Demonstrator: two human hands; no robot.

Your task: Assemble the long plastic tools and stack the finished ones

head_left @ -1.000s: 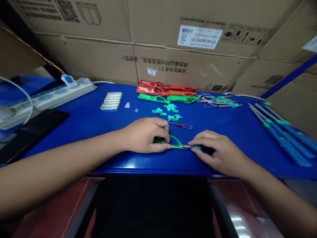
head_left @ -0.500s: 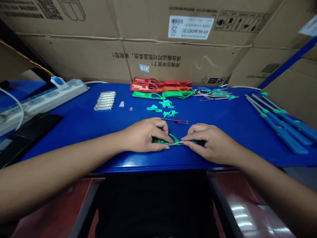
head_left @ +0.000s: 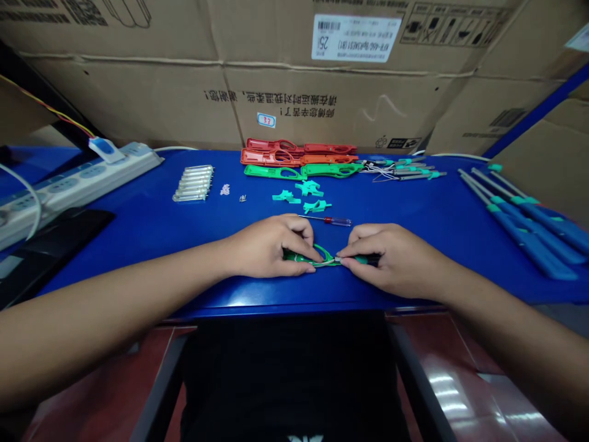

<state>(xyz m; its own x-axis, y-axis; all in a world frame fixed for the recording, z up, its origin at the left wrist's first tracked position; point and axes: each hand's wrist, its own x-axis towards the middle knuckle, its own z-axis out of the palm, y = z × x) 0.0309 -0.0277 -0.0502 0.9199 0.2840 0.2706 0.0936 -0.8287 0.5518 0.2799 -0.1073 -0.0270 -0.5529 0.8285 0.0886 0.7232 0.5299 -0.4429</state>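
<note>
A green plastic handle shell (head_left: pixel 328 252) lies near the table's front edge, mostly covered by my hands. My left hand (head_left: pixel 271 247) is closed over its left part, fingertips pressing a pale wire (head_left: pixel 326 263) that runs along it. At the shell's right end, my right hand (head_left: pixel 396 258) pinches a small metal piece (head_left: pixel 337 260) between thumb and fingertips. Something teal and dark shows under the right palm, partly hidden. A screwdriver (head_left: pixel 339 221) with a clear and red handle lies just beyond the hands.
Teal plastic clips (head_left: pixel 313 206), orange shells (head_left: pixel 271 158) and wired metal rods (head_left: pixel 416 169) lie farther back. At left are glass-like tubes (head_left: pixel 193 184), tiny screws (head_left: pixel 242 198) and a power strip (head_left: pixel 142 161). Blue-handled tools (head_left: pixel 536 245) lie right. Cardboard (head_left: pixel 294 80) stands behind the table.
The camera view has shifted slightly. Both hands keep nearly the same hold on the shell and metal piece, with only small finger movement.
</note>
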